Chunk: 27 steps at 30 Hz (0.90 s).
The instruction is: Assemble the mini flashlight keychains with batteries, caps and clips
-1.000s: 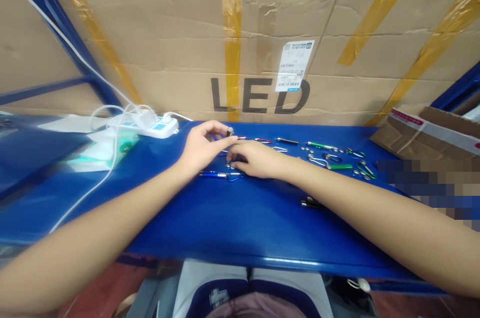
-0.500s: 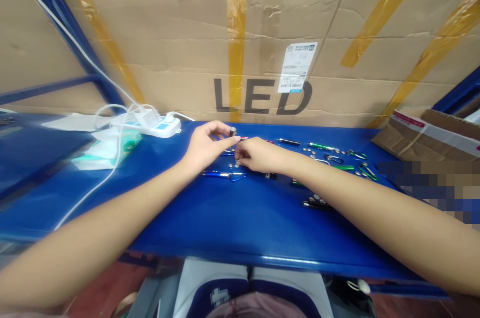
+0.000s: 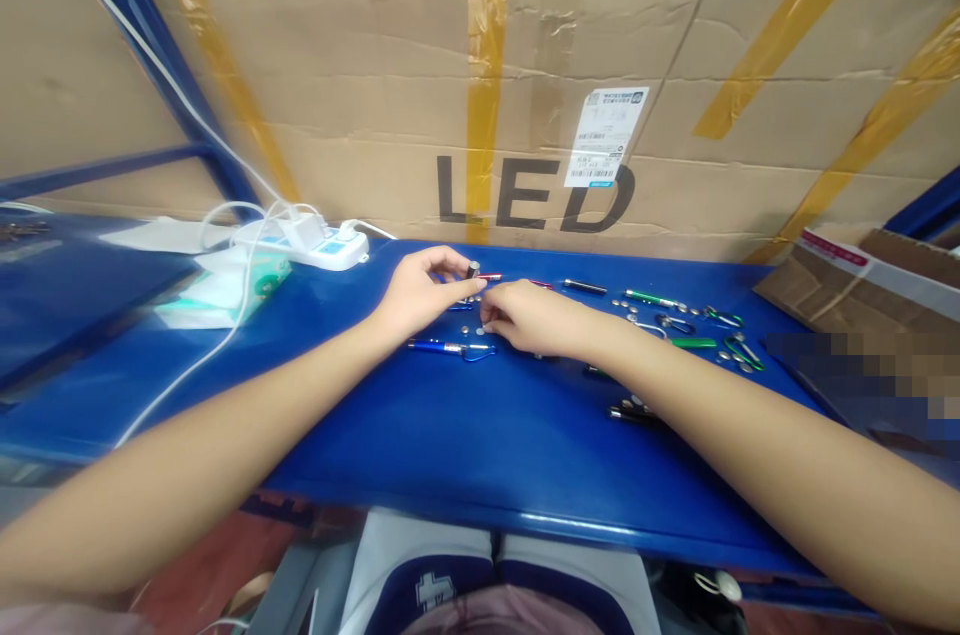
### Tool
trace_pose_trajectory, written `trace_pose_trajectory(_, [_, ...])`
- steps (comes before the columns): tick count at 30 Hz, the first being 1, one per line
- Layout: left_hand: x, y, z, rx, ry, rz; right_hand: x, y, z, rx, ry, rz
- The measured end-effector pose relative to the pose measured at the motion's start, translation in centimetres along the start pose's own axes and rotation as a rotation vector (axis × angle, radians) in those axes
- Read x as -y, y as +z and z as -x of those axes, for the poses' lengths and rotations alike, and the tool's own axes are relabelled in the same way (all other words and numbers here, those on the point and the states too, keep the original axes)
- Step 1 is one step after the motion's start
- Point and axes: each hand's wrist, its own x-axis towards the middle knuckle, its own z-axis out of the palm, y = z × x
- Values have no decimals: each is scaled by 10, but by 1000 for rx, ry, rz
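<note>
Pinched between thumb and fingers of my left hand (image 3: 420, 293) is a short black cylinder (image 3: 472, 269) with a silvery end pointing up. My right hand (image 3: 529, 317) is just to its right, fingertips pressed together and lowered to the blue tabletop (image 3: 450, 445). Any object inside those fingertips is hidden. Small round silver discs, like button cells (image 3: 465, 329), lie beside the right fingertips. A blue pen-shaped light (image 3: 442, 347) with a blue clip is in front of both hands. Behind them lies a red tube (image 3: 491, 276), partly covered.
Rightward lie a black tube (image 3: 585, 286), a green tube (image 3: 651, 298), green carabiner clips (image 3: 744, 352) and several discs. A black pen-shaped piece (image 3: 628, 413) is near the right forearm. A power strip (image 3: 334, 250) and tissue pack (image 3: 225, 290) stand left, an open carton (image 3: 840, 285) right.
The view has shifted slightly, moving the scene a little to the right. Both hands keep nearly the same pose, the left one still gripping the black cylinder, the right one still low by the discs.
</note>
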Motion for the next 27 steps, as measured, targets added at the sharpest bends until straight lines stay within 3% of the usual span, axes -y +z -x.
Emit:
trace_pose_trajectory(7, [1,0,0,11,-21,28,-3,-1,6,-38,6,-108])
trace_pose_trajectory(13, [4,1,0,39,-37,33,-7,-9,4,-253,117,-510])
trace_pose_trajectory(20, [4,5,4,117,-54,17,-9,-13,2,-395,154,-1028])
trace_pose_trajectory(27, [0,4,5,142,-72,14,-8,-14,2,-398,310,-1458])
